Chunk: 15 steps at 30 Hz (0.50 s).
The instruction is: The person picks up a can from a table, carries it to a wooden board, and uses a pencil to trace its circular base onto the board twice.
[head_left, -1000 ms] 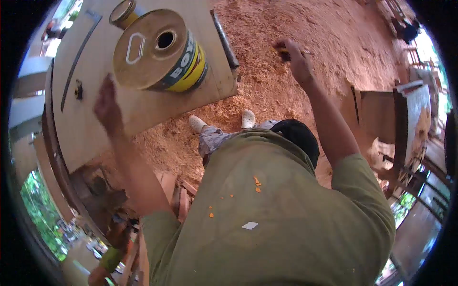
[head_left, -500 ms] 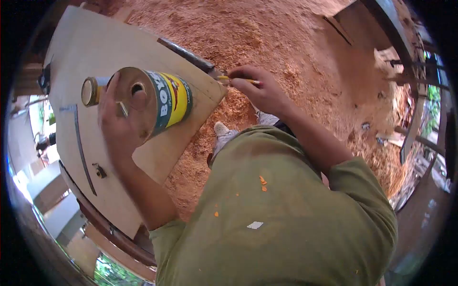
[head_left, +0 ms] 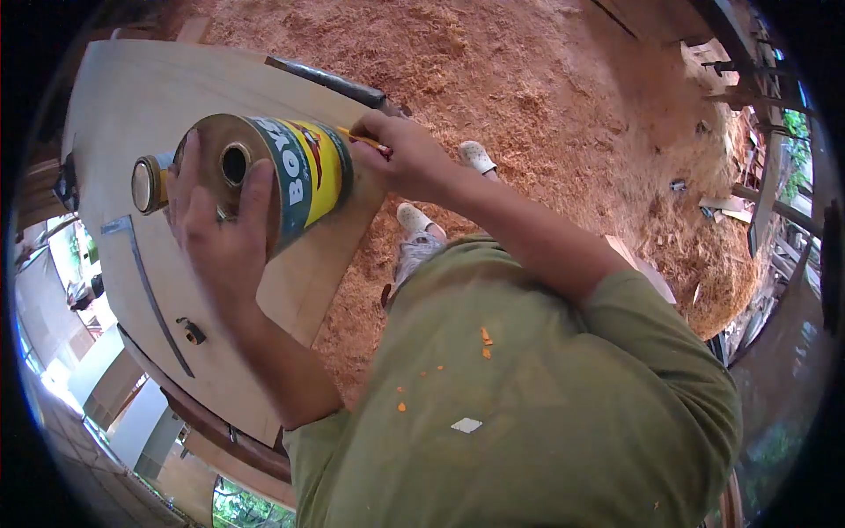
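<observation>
metal beneath the left hand (head_left: 211,211): half spread across the top of the large can (head_left: 295,176), gripping or merely resting, impossible to tell. nearer the base, with the right hand (head_left: 402,155) closed around a pencil (head_left: 352,135), not clearly touching the can. between both hands, seemingly upright on the board (head_left: 158,233), long axis base to top. beyond, a small tin (head_left: 143,183).

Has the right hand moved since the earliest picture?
Yes: against the board, the right hand has come in from over the floor to its edge, beside the can.
</observation>
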Motion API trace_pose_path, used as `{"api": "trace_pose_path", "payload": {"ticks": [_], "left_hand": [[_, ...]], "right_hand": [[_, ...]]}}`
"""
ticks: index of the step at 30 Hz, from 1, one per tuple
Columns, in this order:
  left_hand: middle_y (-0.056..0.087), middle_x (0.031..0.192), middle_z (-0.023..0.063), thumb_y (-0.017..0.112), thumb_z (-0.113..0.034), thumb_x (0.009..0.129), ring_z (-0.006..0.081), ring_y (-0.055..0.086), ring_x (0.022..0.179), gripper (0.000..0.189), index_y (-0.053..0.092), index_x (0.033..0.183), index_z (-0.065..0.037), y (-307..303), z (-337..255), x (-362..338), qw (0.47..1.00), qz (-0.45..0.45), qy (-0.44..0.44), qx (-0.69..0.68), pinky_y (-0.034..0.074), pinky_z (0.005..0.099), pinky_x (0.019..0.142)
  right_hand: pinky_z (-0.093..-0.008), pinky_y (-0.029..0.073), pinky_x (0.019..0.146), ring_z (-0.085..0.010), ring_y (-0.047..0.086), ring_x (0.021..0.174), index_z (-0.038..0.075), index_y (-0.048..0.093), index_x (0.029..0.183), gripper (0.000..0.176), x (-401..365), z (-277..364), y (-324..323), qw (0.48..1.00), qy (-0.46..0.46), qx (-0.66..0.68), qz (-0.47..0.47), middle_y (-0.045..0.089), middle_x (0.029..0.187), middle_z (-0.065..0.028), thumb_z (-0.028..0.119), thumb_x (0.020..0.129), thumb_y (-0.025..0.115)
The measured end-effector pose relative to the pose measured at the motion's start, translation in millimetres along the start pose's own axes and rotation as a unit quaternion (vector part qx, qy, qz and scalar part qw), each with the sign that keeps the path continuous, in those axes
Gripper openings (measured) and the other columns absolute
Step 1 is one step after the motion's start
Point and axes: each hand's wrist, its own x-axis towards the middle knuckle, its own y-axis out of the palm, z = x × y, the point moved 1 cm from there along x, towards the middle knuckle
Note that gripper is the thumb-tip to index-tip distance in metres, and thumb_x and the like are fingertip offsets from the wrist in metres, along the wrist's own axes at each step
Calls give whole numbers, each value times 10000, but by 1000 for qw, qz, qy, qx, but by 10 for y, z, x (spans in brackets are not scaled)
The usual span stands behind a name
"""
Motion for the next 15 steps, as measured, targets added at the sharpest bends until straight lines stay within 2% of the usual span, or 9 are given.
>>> {"api": "trace_pose_path", "payload": {"ticks": [5, 6, 8, 11, 15], "left_hand": [[620, 1403, 172, 828, -318, 856, 428, 536, 1321, 562, 659, 1267, 27, -6, 8, 16, 1000, 12, 22, 11, 396, 494, 1126], [619, 1404, 173, 824, -321, 859, 433, 532, 1325, 553, 665, 1253, 31, -6, -19, 16, 1000, 10, 8, 11, 394, 496, 1129], [618, 1405, 175, 821, -325, 862, 437, 527, 1329, 543, 670, 1239, 36, -1, -4, 9, 1000, 8, -6, 10, 392, 499, 1131], [611, 1417, 174, 817, -337, 866, 447, 513, 1343, 525, 684, 1203, 43, -12, 21, 12, 1000, 16, 8, 17, 384, 508, 1138], [603, 1428, 175, 814, -346, 867, 462, 499, 1351, 518, 691, 1175, 52, -11, -5, 9, 999, 25, -2, 30, 369, 519, 1149]], "right_hand": [[-412, 555, 806, -349, 694, 929, 21, 674, 1137, 280, 39, 50, 42, 997, -45, -61, -33, 703, 1015, -221, 225, 947, 655], [-412, 555, 806, -349, 694, 929, 21, 674, 1137, 280, 53, 73, 25, 997, -42, -61, -34, 703, 1015, -221, 225, 947, 655], [-417, 554, 806, -349, 701, 922, 27, 672, 1138, 277, 86, 91, -5, 998, 23, -57, 0, 709, 995, -218, 219, 939, 661], [-420, 555, 809, -358, 705, 925, 24, 668, 1127, 275, 85, 109, -50, 1000, -10, 12, 0, 711, 1001, -217, 221, 935, 662], [-444, 544, 826, -370, 690, 944, 30, 664, 1117, 260, 118, 69, -41, 999, 22, -49, 10, 702, 996, -215, 215, 935, 663]]}}
